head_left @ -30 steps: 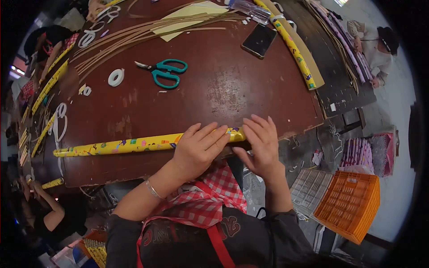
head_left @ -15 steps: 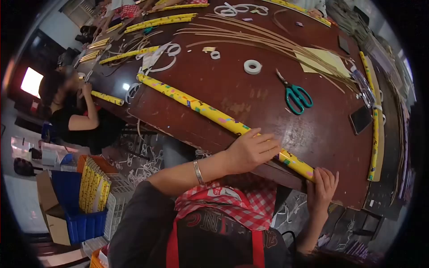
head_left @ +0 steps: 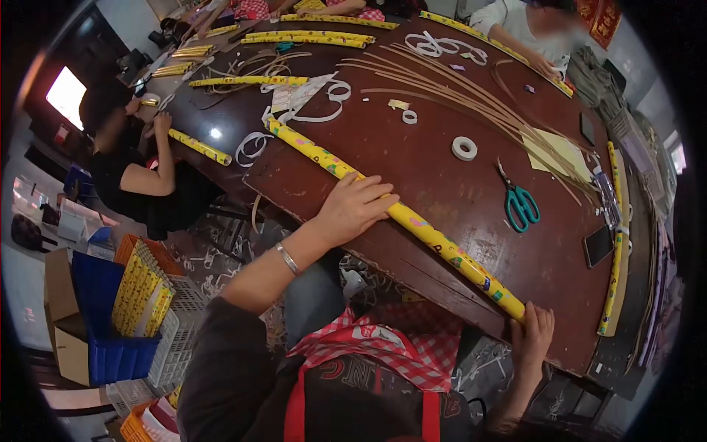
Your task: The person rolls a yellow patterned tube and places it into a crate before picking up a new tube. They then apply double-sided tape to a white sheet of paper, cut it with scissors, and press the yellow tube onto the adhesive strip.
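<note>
A long yellow roll of patterned wrapping paper (head_left: 434, 237) lies diagonally across the table's near edge. My left hand (head_left: 357, 210) is laid over its upper-middle part, fingers curved across the top. At the roll's near right end, my right hand (head_left: 534, 335) has its fingers closed around the tip; the thumb side is partly hidden. Beyond the roll are green-handled scissors (head_left: 521, 206), slightly open, and a white tape roll (head_left: 464, 149). White ribbon (head_left: 324, 103) lies by the far end of the paper roll.
Brown strips (head_left: 471, 103) and a yellow sheet (head_left: 552, 158) lie farther back on the table (head_left: 412, 169). A phone (head_left: 598, 244) rests at the right. Co-workers sit at the left and far side. Blue bin (head_left: 121, 357) and crates stand on the floor at left.
My left hand has slid along the roll toward its far end, farther from my right hand. My right hand stays at the near end. The camera view has shifted.
</note>
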`<state>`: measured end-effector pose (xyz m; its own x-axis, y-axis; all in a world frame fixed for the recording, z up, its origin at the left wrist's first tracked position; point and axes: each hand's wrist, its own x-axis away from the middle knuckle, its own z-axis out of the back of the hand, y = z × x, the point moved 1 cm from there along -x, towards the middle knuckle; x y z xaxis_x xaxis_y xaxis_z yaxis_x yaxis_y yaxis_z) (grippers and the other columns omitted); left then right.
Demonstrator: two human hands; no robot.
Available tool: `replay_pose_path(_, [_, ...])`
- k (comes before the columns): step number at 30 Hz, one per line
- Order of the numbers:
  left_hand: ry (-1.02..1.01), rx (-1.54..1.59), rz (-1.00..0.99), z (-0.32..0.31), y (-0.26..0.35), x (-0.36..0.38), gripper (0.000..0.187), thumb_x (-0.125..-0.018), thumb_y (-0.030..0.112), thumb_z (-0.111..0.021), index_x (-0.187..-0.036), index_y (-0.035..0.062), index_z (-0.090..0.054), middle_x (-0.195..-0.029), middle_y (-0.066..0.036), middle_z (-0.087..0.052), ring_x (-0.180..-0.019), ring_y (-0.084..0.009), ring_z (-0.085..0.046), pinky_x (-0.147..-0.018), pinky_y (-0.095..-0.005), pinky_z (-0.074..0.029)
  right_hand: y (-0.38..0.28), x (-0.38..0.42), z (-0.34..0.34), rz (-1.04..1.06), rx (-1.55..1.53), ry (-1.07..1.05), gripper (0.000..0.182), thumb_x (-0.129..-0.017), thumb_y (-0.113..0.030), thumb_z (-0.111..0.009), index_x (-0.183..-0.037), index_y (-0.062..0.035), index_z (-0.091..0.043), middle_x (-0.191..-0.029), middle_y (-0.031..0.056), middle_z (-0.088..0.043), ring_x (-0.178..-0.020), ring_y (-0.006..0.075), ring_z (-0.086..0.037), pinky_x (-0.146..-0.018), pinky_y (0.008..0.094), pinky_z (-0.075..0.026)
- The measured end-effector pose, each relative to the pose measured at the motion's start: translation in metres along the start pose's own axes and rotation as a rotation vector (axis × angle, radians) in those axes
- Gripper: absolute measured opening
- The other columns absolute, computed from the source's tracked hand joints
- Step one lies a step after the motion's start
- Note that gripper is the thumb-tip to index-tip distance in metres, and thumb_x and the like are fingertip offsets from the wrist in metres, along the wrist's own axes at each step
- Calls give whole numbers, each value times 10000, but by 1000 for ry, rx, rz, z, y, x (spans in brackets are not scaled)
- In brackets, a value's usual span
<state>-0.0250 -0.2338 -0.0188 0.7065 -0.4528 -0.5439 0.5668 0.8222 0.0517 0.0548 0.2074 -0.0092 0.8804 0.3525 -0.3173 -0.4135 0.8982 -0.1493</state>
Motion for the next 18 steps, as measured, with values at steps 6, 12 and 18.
replay_pose_path(6, [111, 162, -78, -19, 48, -15, 347, -730, 300, -751, -1038, 171, -658, -970, 33, -639, -895, -175, -600, -778, -376, -413, -17, -24, -7, 117, -18, 43, 438, -797, -41, -707, -1206, 28, -567, -1075, 196, -605, -947, 388, -582, -804, 488, -481])
replay_pose_path(12, [173, 274, -76, -39, 108, -25, 318, -723, 273, -742, -998, 151, -641, -937, 41, -631, -874, -147, -601, -760, -344, -417, -52, -46, -26, 238, -52, 96, 440, -752, -79, -747, -1150, -1, -576, -1013, 173, -597, -885, 367, -575, -747, 471, -482])
replay_pose_path(18, [136, 216, -45, -5, 54, 9, 423, -696, 274, -777, -1070, 132, -640, -1056, 20, -649, -980, -167, -610, -842, -401, -427, -45, -42, -21, 226, -52, 79, 451, -725, -98, -764, -1132, -9, -591, -1014, 156, -609, -884, 358, -572, -754, 464, -474])
